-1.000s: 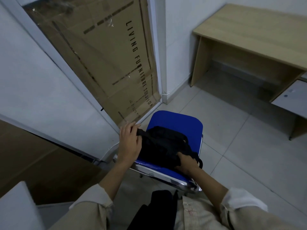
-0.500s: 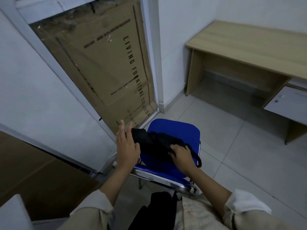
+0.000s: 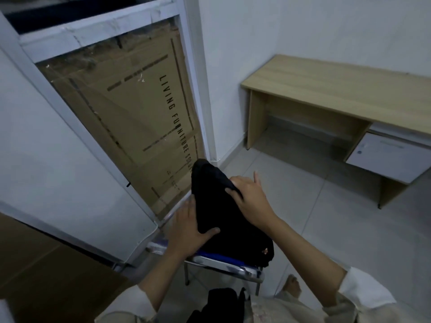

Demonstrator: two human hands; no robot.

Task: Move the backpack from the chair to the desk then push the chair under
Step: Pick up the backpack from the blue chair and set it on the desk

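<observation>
Above the chair (image 3: 224,264) now — backpack (image 3: 217,206) raised upright, both hands (image 3: 250,201) gripping it.

Dim flat indoor light, soft focus, wide-angle edge bending

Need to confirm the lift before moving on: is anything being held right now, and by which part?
Yes: the black backpack. The left hand grips its left side near the bottom; the right hand holds its upper right edge.
</observation>
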